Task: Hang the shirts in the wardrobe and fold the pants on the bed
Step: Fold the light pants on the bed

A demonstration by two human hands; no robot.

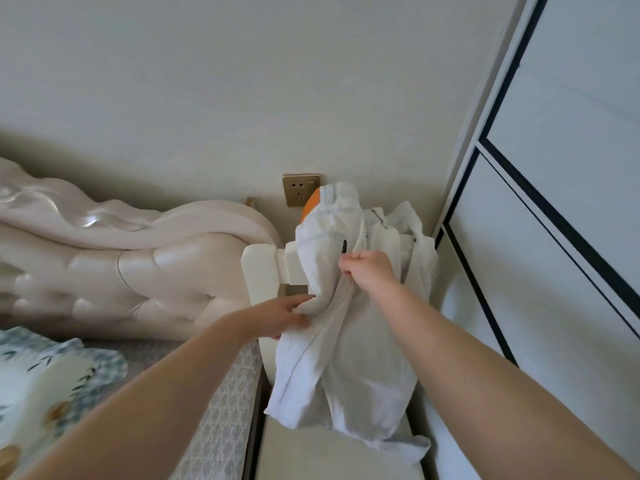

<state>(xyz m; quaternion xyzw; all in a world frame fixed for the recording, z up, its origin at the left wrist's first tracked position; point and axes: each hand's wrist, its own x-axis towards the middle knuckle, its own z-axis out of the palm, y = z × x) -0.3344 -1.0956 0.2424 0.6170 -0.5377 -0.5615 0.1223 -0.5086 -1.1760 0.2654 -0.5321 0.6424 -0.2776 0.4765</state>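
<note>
Head view: your right hand (367, 271) is clenched on a bunch of white pants (346, 358), near the back pocket. Your left hand (282, 317) reaches to a fold at their left edge with its fingers nearly straight; I cannot tell whether they pinch the cloth. The pants hang over a heap of pale clothes (408, 223) on a bedside table (311, 459), between the bed (221, 393) and the wardrobe (554, 254). Their long axis runs away from you: waistband up by the wall socket (300, 190), legs trailing down toward you. You seem to be picking up pants for folding. Next, lift them clear of the heap, carry them left to the bed and spread them flat.
</note>
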